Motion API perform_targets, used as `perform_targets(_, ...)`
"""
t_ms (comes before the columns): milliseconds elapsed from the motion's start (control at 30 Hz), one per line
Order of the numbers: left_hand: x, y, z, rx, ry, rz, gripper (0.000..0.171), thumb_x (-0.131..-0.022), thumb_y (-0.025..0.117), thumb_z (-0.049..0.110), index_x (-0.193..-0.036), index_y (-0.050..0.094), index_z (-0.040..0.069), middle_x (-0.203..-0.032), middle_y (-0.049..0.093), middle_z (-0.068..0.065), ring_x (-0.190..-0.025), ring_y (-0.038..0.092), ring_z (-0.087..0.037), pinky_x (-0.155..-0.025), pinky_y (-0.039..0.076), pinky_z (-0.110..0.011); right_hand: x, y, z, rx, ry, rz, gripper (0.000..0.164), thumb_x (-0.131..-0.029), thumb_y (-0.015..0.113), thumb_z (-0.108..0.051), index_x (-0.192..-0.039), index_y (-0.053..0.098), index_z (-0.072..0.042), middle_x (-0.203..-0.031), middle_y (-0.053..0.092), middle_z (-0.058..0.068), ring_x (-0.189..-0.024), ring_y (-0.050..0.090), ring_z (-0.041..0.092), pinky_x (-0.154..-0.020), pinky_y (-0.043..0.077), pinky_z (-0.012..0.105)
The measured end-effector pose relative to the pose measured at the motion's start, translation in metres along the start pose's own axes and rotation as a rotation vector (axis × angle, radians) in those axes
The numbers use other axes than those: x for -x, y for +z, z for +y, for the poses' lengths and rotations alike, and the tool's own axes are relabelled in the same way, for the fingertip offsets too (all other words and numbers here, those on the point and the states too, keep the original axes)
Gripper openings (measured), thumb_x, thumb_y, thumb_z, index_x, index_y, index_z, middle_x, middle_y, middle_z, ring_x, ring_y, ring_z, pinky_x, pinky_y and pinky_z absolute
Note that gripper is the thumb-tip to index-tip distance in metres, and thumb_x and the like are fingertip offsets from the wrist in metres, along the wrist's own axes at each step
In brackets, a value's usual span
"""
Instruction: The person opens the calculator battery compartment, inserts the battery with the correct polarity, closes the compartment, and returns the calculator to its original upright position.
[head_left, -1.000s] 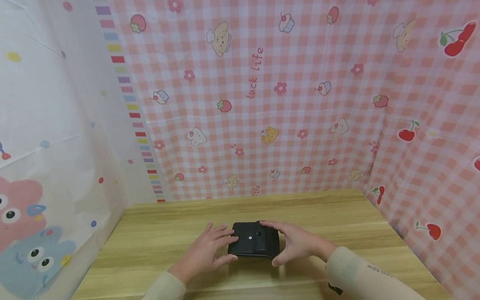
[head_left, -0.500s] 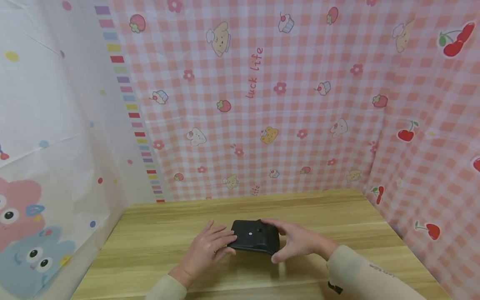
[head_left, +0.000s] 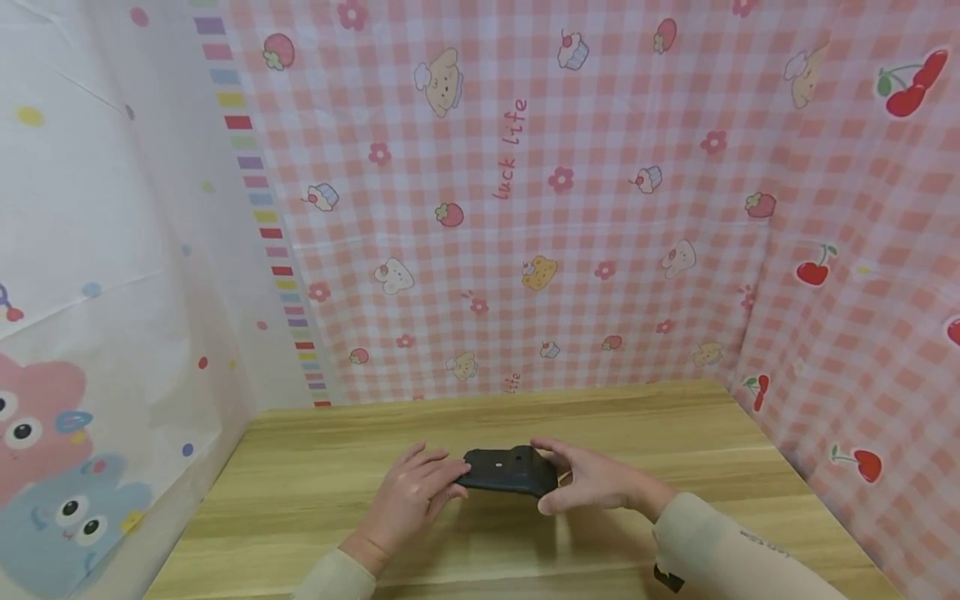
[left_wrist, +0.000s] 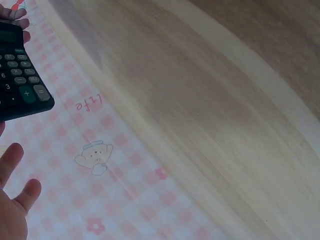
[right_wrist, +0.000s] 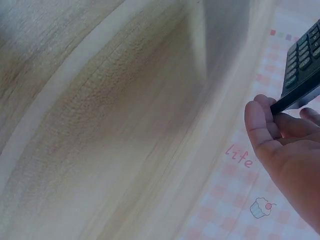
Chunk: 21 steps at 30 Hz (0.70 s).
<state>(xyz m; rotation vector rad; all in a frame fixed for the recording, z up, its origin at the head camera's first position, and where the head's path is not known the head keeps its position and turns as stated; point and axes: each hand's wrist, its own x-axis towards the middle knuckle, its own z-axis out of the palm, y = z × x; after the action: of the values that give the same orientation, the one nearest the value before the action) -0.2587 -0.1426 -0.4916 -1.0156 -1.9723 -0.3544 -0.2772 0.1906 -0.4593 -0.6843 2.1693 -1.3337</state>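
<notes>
A black calculator (head_left: 498, 471) is held above the wooden table, its plain back facing up in the head view and its keys facing down. Keys show on the calculator (left_wrist: 22, 85) in the left wrist view, and on the calculator (right_wrist: 302, 60) in the right wrist view. At the calculator's left end my left hand (head_left: 408, 496) pinches the edge, fingers on the far side and thumb nearer; most of that grip is out of frame in the left wrist view, where other fingers spread apart. My right hand (head_left: 596, 483) grips the thicker right end between thumb and fingers.
The wooden table (head_left: 337, 533) spreads beneath both hands. Behind it hangs a pink checked cloth (head_left: 480, 250), with a white printed cloth (head_left: 135, 317) at the left. A small dark object (head_left: 667, 577) shows below the right sleeve.
The calculator has tilted from showing its broad back to lying nearly edge-on in the head view, its near edge rising. My left thumb has closed in to its left end; the right hand keeps its grip.
</notes>
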Motion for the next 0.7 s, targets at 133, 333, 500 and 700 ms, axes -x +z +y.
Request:
perform_targets(133,-0.0008,0.0003,0.0003,-0.004,-0.018,0.018,0.044,-0.107,0.054,0.047,-0.110,0.083,0.015,-0.101,0.084,0.004,-0.096,0.079,-0.019,-0.090,0.064,-0.048,0.0007,-0.0014,-0.0001,-0.045,0.017,-0.010,0.100,-0.091,0.078,-0.034,-0.171,0.023,-0.010,-0.167,0.042,0.026,-0.129,0.063,0.030,-0.104,0.056,0.039)
perform_targets(333,-0.0023,0.0026,0.0025,0.022,-0.062,0.029,0.046,-0.106,0.054,0.050,-0.106,0.084,0.015,-0.093,0.083,0.006,-0.085,0.076,-0.012,-0.081,0.063,-0.039,0.0022,-0.0037,0.0014,-0.071,0.028,-0.012,0.091,-0.097,0.073,-0.043,-0.169,0.028,-0.011,-0.168,0.039,0.027,-0.146,0.054,0.038,-0.116,0.050,0.055)
perform_targets(500,-0.0011,0.0056,0.0044,0.057,-0.148,0.016,0.041,-0.103,0.061,0.046,-0.104,0.085,0.013,-0.090,0.083,0.004,-0.078,0.074,-0.009,-0.074,0.062,-0.034,0.0034,-0.0044,-0.0012,-0.043,0.042,0.054,0.086,-0.099,0.068,-0.054,-0.166,0.036,-0.009,-0.167,0.042,0.024,-0.147,0.054,0.040,-0.119,0.045,0.062)
perform_targets(700,0.0003,0.0098,0.0083,0.096,-0.300,-0.046,0.022,-0.083,0.087,0.026,-0.102,0.086,0.015,-0.092,0.084,0.003,-0.076,0.074,-0.009,-0.071,0.062,-0.032,0.0040,-0.0073,-0.0060,-0.082,0.102,0.123,0.075,-0.107,0.058,-0.057,-0.164,0.041,-0.012,-0.157,0.055,0.022,-0.135,0.062,0.043,-0.119,0.044,0.063)
